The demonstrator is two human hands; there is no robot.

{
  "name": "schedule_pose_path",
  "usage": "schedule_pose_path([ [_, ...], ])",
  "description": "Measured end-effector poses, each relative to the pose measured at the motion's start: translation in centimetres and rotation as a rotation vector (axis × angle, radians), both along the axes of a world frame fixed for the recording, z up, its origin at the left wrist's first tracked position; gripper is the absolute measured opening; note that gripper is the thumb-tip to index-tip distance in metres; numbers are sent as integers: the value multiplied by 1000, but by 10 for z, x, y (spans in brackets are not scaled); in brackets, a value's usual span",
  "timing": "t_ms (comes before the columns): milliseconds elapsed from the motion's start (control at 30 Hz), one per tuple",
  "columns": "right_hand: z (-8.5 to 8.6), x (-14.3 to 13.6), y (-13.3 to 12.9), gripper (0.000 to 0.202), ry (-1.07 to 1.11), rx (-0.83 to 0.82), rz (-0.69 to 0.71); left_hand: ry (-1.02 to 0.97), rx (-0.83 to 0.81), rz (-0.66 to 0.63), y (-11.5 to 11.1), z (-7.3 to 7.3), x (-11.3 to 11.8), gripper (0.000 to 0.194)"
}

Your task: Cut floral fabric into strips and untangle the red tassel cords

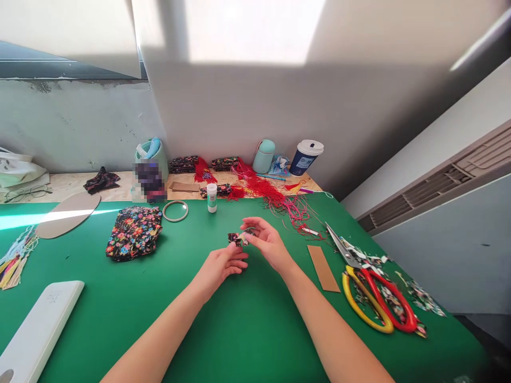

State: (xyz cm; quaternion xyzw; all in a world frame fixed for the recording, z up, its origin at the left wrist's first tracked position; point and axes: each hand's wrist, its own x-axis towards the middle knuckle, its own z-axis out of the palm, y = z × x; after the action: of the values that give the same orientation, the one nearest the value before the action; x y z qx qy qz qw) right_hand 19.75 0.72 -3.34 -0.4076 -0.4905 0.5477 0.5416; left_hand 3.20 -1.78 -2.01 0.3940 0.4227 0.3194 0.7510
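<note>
Above the green mat, my left hand [223, 268] and my right hand [266, 243] meet at a small piece of black floral fabric [234, 237]. The left thumb and fingers pinch its near edge. At its right end my right thumb and forefinger are closed on it, and a pale patch shows by their tips. How the fabric is folded is too small to tell. Just beyond it a glue stick [212, 199] stands upright. To the right lie a brown cardboard strip [323, 268] and large scissors [369, 287] with one yellow and one red handle loop.
The green mat [247, 340] bears a folded floral cloth [134, 233], a roll of tape [175, 211], a grey oval board [69, 215] and a white device [43, 330]. Red tassels [275, 194], a flask [264, 156] and a paper cup [305, 158] line the back. Fabric scraps [423, 295] lie right.
</note>
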Motion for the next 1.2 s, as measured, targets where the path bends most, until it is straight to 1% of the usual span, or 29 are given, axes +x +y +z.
schedule_pose_path([
  [33, 1, -1, -2, 36, 0, -10, 48, -106, -73, 41, 1, 1, 0, 39],
  [100, 4, -2, -7, 39, -10, -56, 158, -245, -155, 146, 4, 0, -2, 30],
  [200, 7, -6, -12, 43, -48, -120, 288, -335, -192, 307, 9, -3, -7, 20],
  [267, 6, -9, -14, 48, -66, -140, 303, -354, -175, 383, 13, -4, -10, 20],
  [333, 4, -11, -14, 52, -106, -151, 280, -360, -154, 432, 16, -5, -13, 18],
  [367, 4, -12, -14, 52, -142, -132, 244, -367, -146, 444, 17, -4, -14, 16],
  [400, 5, -13, -14, 47, -191, -90, 196, -381, -139, 451, 18, -4, -15, 15],
  [467, 9, -13, -17, 28, -299, 43, 105, -457, -119, 459, 20, -4, -16, 12],
  [500, 13, -13, -19, 18, -343, 122, 105, -520, -113, 456, 20, -3, -17, 11],
  [533, 17, -12, -21, 12, -379, 199, 155, -594, -115, 444, 21, -3, -18, 11],
  [567, 21, -12, -24, 10, -401, 263, 242, -672, -127, 426, 21, -2, -18, 12],
  [633, 26, -12, -27, 14, -403, 349, 401, -806, -168, 385, 21, 1, -21, 16],
  [667, 27, -13, -28, 19, -389, 356, 427, -852, -188, 371, 21, 2, -22, 19],
  [700, 26, -14, -28, 23, -367, 330, 406, -883, -204, 368, 20, 5, -22, 22],
  [733, 23, -16, -28, 27, -339, 268, 357, -901, -219, 377, 20, 7, -23, 25],
  [800, 16, -21, -27, 30, -296, 77, 283, -911, -251, 407, 19, 11, -23, 29],
  [833, 12, -24, -26, 31, -279, -21, 275, -910, -269, 423, 19, 12, -23, 31],
  [900, 5, -31, -26, 37, -242, -163, 319, -910, -307, 457, 19, 13, -21, 32],
  [933, 2, -34, -26, 38, -218, -203, 358, -910, -326, 469, 19, 13, -20, 33],
  [1000, -2, -40, -27, 34, -171, -251, 423, -914, -356, 490, 20, 11, -18, 34],
  [1067, -4, -43, -29, 31, -138, -294, 446, -913, -372, 511, 21, 9, -17, 36],
  [1200, -1, -42, -28, 34, -55, -335, 359, -823, -400, 547, 24, 8, -20, 40],
])
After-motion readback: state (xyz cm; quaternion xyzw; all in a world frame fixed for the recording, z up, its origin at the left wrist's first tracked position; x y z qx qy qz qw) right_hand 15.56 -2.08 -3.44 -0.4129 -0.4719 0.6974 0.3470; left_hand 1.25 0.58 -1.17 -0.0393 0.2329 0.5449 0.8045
